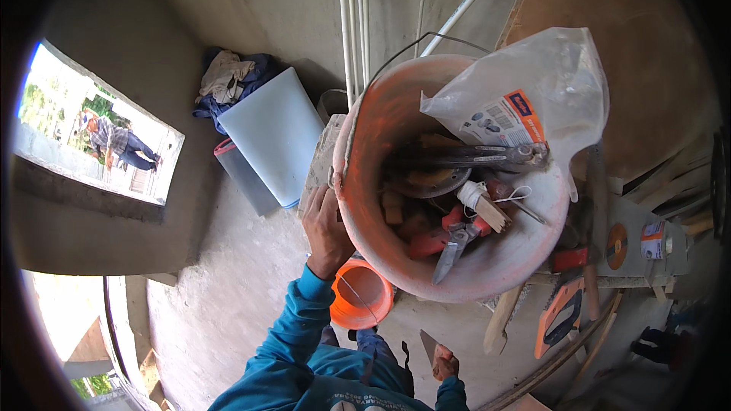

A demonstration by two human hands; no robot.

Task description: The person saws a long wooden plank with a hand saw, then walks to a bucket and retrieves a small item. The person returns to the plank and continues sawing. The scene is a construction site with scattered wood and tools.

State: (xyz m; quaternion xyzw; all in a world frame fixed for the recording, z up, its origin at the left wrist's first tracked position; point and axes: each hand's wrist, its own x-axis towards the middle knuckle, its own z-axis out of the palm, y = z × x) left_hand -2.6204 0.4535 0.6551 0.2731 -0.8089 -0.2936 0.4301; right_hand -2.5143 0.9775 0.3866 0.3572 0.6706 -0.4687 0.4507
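"From the head camera, where is the left hand?"

"The left hand is at the left edge of the big stained bucket, touching it beside the end of the wire handle. I can't tell how tight the grip is (the fingertips are hidden)."

"And the right?"

"The right hand is nearer and lower, away from the bucket, its grip closed around a flat blade that points far and left."

"What's in the bucket?"

"Red-handled snips lie in the near part, with white string wound on a piece of wood just beyond them. A clear plastic bag laps over the far right rim."

"Anything around it?"

"A small orange pail sits below, near and left. To the right, a tabletop carries an orange disc; an orange-handled saw is at its near side."
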